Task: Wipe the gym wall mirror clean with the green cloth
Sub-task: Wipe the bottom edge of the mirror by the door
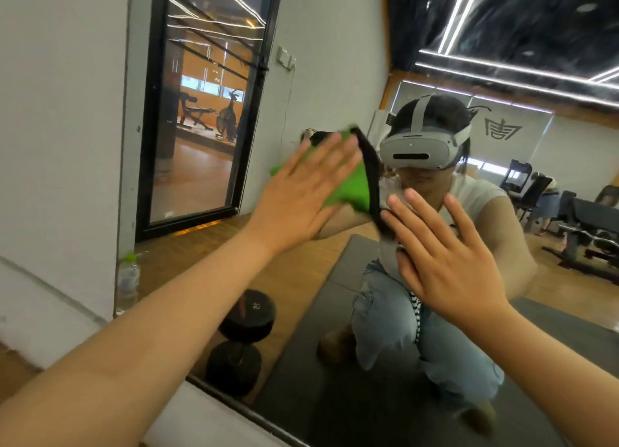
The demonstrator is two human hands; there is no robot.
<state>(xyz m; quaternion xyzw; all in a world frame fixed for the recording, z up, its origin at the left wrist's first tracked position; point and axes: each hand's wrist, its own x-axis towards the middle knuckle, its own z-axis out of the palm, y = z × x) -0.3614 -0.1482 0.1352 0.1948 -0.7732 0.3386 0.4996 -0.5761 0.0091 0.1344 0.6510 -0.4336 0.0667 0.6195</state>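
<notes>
Gym wall mirror (318,44), mid-wipe: left grip (301,195) spread flat on green cloth (350,185); right grip (445,262) spread, bare. Next, likely: sweep onward.

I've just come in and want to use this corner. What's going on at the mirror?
A person kneels in front of the wall mirror, as the reflection shows, and is cleaning it. Their left hand presses a green cloth flat against the glass with straight fingers. Their right hand is open beside the cloth, palm toward the glass and holding nothing. Whether it touches the glass is unclear.
</notes>
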